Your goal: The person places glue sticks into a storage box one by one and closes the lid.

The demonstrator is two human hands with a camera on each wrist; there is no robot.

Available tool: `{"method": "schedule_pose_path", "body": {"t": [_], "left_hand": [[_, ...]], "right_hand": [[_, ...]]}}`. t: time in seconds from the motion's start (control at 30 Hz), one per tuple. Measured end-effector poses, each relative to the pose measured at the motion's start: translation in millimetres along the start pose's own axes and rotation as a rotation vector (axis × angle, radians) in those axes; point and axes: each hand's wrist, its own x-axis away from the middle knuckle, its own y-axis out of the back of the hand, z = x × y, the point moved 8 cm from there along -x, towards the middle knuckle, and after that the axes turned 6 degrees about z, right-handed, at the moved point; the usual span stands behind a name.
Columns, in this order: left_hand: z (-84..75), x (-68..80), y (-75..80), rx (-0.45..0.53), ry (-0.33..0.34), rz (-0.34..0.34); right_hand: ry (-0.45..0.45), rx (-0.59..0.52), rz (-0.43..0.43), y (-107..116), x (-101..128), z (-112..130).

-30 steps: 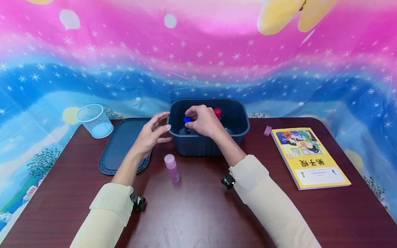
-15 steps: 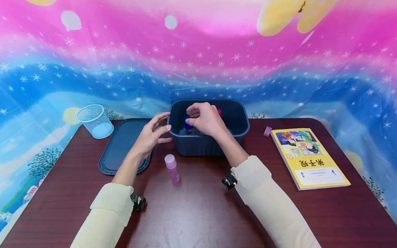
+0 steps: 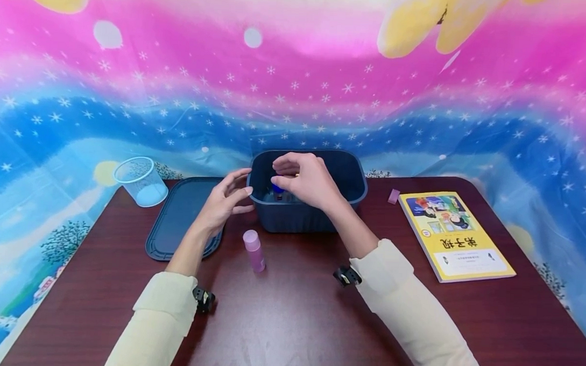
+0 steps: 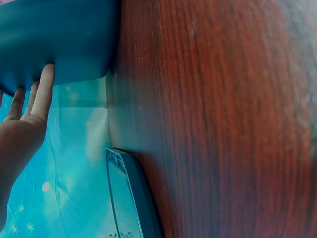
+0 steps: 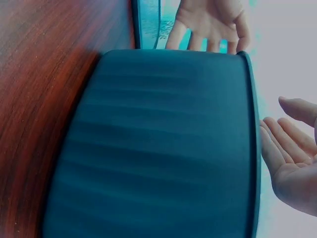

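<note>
Backdrop cloth point(image 3: 296, 91) of pink, blue and white snowflakes, hung behind a dark reddish-brown table point(image 3: 288, 328). Landmark for all places: the dark box point(image 3: 296, 220), at the table's far side, mouth upward. Left to right from here.

Pale blue mesh cup point(image 3: 149, 189), well left of the box. Next, a dark lid point(image 3: 175, 216) lying flat, nearer the box on its left; the left forearm crosses over part of it. Cream sleeve point(image 3: 158, 307) on that arm, nearer the wearer than the box, with a black wrist device point(image 3: 203, 299) beside the cuff.

Left hand point(image 3: 219, 203) at the box's left end: fingers spread, tips touching the outer wall, pinching nothing. Pink tube point(image 3: 254, 253) standing just in front of the box, toward its left end.

Inside the box, near its left end, a small blue-topped item point(image 3: 277, 188), mostly hidden. Right hand point(image 3: 312, 183) over the box mouth: thumb well apart from the fingers, nothing seen between them; contact with the blue top, cannot tell.

Small pinkish-purple block point(image 3: 394, 196), near the box's right side. Yellow book point(image 3: 458, 237) beyond it, well right of the box, cover up, its large characters upside down.
</note>
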Motion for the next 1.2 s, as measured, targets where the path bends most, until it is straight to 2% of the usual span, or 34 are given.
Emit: {"method": "schedule_pose_path", "body": {"t": [0.17, 0.27, 0.47, 0.57, 0.77, 0.97, 1.2], "left_hand": [[1.3, 0.6, -0.2, -0.001, 0.009, -0.003], [0.9, 1.0, -0.7, 0.001, 0.011, -0.001], [-0.5, 2.0, 0.0, 0.004, 0.007, 0.006], [-0.7, 2.6, 0.3, 0.005, 0.005, 0.009], [-0.2, 2.3, 0.6, -0.011, 0.007, 0.008], [-1.9, 1.2, 1.2, -0.050, 0.007, -0.002], [-1.2, 1.0, 1.3, -0.048, -0.007, 0.000]], "right_hand": [[0.040, -0.037, -0.004, 0, 10, 6], [0.103, -0.085, 0.005, -2, 15, 11], [0.235, -0.271, 0.148, -20, 22, 17], [0.242, -0.324, 0.228, -32, 25, 16], [0.225, -0.356, 0.338, -50, 30, 14], [0.222, -0.325, 0.410, -64, 33, 12], [0.204, -0.328, 0.484, -84, 36, 3]]}}
